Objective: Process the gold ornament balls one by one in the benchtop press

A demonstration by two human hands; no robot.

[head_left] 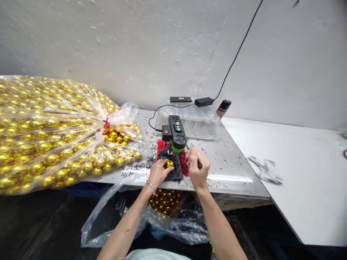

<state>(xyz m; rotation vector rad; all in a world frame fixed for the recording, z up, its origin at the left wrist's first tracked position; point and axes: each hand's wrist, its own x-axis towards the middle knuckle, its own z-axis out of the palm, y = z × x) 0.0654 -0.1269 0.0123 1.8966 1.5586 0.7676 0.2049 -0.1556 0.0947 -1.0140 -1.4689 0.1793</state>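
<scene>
A small black bench drill press (177, 133) with a green band stands on a red mat (162, 145) on the metal-topped table. On its dark base (176, 174), my left hand (158, 172) pinches a shiny gold ball (169, 164) between thumb and fingers, just below the machine's head. To the right of the machine, my right hand (198, 167) is wrapped round the black-ended lever handle (200, 165). Most of that handle is hidden by my fingers. Whether the tool tip touches the ball I cannot tell.
A big clear bag (54, 144) of gold balls fills the left. Below the table edge, an open plastic bag (94, 224) holds more gold balls (165, 202). Behind the press are clear plastic trays (200, 124), a power adapter (204, 102) and a can (223, 108). Gloves (267, 169) lie right.
</scene>
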